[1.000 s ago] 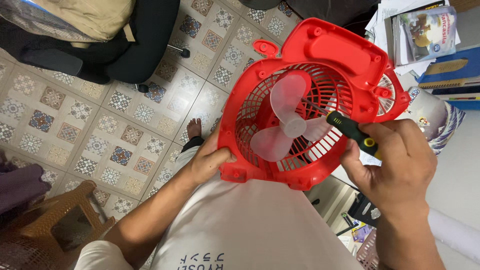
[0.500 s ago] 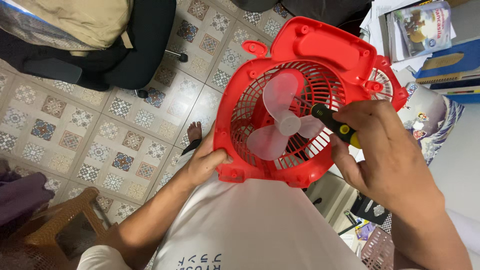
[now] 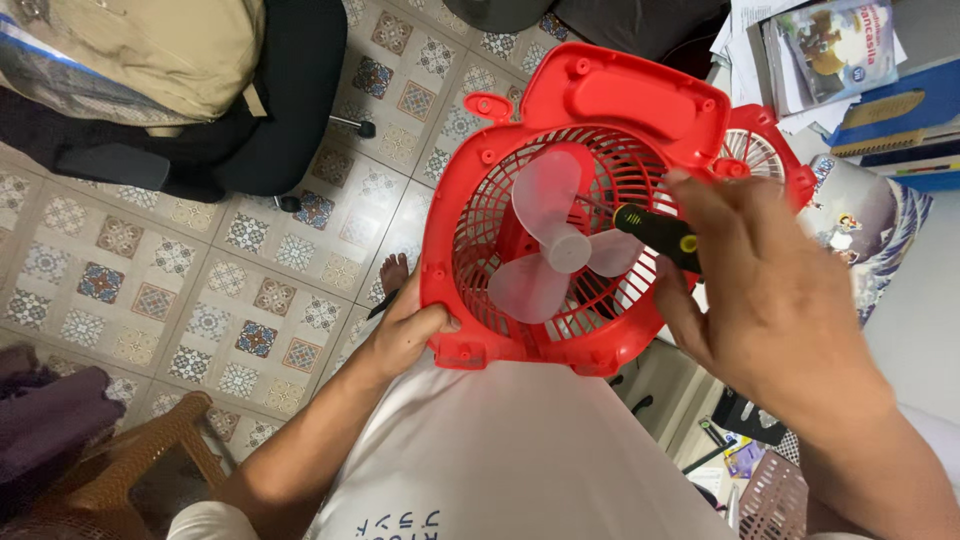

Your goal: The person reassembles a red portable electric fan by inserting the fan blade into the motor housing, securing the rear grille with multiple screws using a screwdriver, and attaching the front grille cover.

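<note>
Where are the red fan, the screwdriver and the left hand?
red fan [image 3: 610,100], head view, on the flat upper housing panel.
screwdriver [image 3: 655,230], head view, on the black handle by the yellow ring.
left hand [image 3: 405,335], head view, on the back of the hand gripping the fan's lower left edge.

Your left hand curls at the lower left, thumb laid across on top, forearm bare and angled down toward your body. Your right hand reaches in from the right, back facing up, fingers closed in a grip.
</note>
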